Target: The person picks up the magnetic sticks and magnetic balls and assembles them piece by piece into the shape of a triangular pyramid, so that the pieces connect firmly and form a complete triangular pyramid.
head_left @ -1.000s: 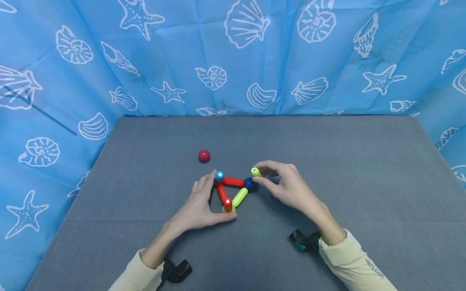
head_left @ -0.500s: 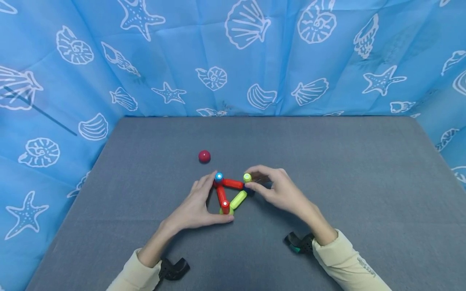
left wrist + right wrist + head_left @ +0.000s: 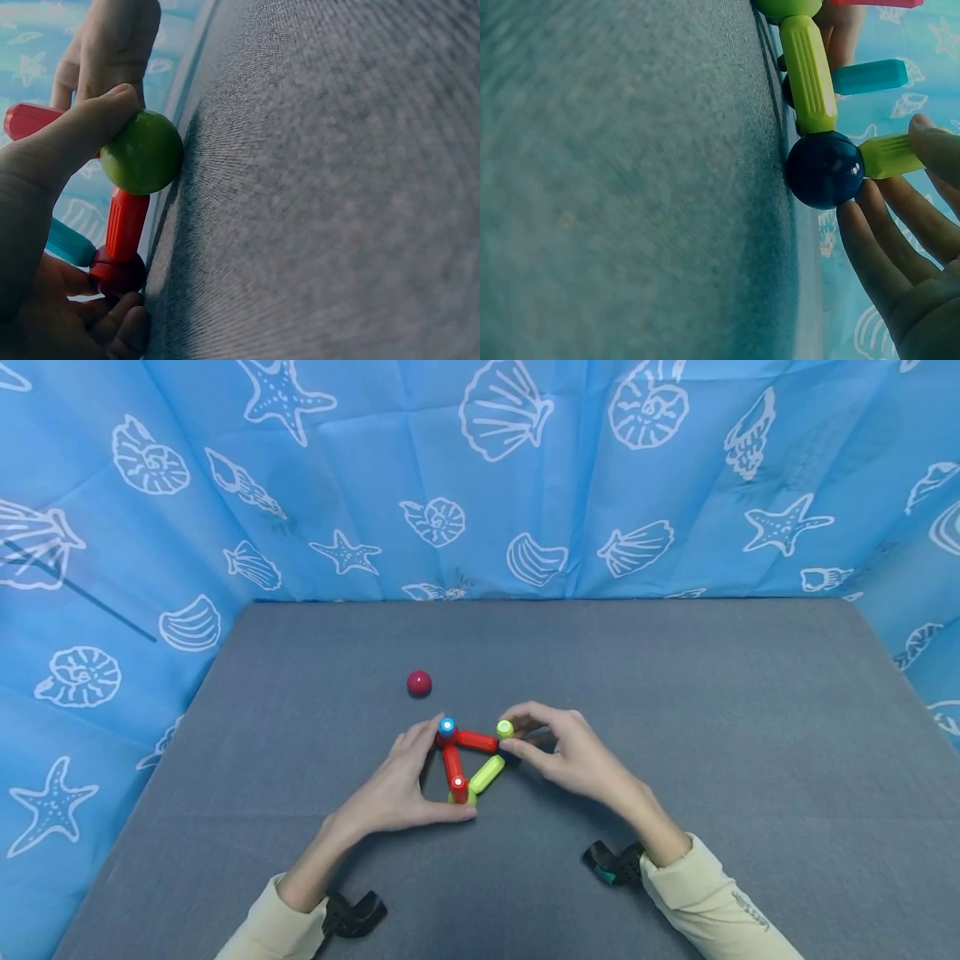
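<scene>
A triangle of magnetic rods and balls lies on the table in the head view. Two red rods (image 3: 477, 742) and a yellow-green rod (image 3: 487, 774) form its sides. Its corners are a green ball (image 3: 142, 154), a dark red ball (image 3: 118, 274) and a dark blue ball (image 3: 825, 171). A blue rod (image 3: 447, 727) and a red rod (image 3: 459, 790) stand upright on two corners. My left hand (image 3: 393, 789) holds the triangle, thumb on the green ball, fingers by the dark red one. My right hand (image 3: 566, 752) pinches an upright yellow-green rod (image 3: 889, 156), its end touching the dark blue ball.
A loose dark red ball (image 3: 419, 683) lies on the grey table (image 3: 675, 693) beyond the triangle. A blue shell-patterned curtain (image 3: 495, 485) hangs behind and at the sides. Black wrist mounts (image 3: 356, 915) hang from both sleeves.
My right hand has moved left with the yellow-green rod and brought it upright onto the dark blue ball. The triangle and my left hand have shifted slightly left and nearer.
</scene>
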A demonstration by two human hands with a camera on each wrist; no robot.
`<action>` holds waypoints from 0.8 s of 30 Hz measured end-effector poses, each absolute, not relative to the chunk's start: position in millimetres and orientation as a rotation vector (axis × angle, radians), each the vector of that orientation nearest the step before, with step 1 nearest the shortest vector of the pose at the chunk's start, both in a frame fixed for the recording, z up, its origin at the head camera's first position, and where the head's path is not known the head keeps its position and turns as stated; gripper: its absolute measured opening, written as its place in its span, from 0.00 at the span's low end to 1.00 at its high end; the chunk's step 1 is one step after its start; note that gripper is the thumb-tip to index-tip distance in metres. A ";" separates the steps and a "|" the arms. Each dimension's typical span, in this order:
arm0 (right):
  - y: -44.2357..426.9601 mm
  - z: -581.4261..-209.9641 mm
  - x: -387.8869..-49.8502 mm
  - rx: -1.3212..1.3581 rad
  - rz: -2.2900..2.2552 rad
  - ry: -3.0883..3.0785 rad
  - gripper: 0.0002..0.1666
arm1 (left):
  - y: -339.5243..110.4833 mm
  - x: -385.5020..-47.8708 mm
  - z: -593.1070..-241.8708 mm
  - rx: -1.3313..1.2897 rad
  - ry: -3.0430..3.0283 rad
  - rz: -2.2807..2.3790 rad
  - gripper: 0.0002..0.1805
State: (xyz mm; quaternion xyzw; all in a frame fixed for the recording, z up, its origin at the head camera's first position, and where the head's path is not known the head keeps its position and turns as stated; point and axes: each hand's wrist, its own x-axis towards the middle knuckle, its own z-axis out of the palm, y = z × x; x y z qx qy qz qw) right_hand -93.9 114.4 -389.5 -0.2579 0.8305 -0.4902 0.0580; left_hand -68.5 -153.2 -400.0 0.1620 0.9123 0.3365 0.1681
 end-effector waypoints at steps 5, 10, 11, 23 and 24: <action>112.5 -390.7 -93.8 -0.797 -1.487 2.487 0.14 | -158.4 -68.3 -399.5 0.440 2.575 0.957 0.65; 110.7 -390.3 -93.6 -0.831 -1.462 2.446 0.17 | -165.8 -67.6 -398.5 0.459 2.572 0.956 0.65; 110.6 -390.2 -93.8 -0.845 -1.455 2.436 0.17 | -167.4 -67.4 -398.2 0.465 2.572 0.953 0.65; 105.7 -391.2 -108.0 -0.897 -1.436 2.438 0.22 | -198.9 -67.9 -395.7 0.474 2.537 0.907 0.65; 103.1 -390.3 -110.5 -0.891 -1.434 2.449 0.22 | -202.3 -68.3 -395.5 0.479 2.538 0.911 0.65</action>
